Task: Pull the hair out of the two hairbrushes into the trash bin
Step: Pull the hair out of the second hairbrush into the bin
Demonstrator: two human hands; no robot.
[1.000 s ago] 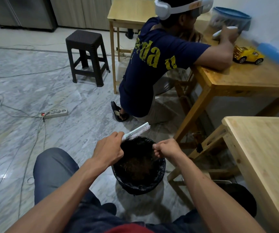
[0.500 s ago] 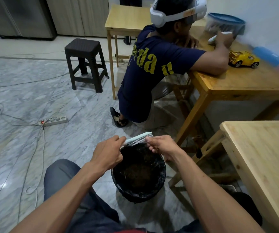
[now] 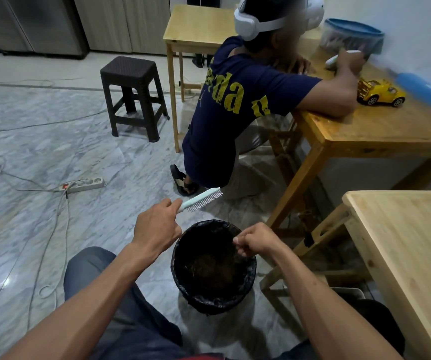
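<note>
Nearest, the bin, lined in black with a brown mat of hair at its bottom, is set between the knees so that anything dropped falls straight in. The right hand is held over its rim with the fingers pinched tight; a tuft of hair is probably caught between them for release, though the strands are too fine to be made out. Just beyond, the brush is gripped by its handle in the closed left hand, bristles turned down and tilted up past the bin's far edge, likely kept clear of the pinch. A second brush cannot be identified. Farther off, a stool is seen.
</note>
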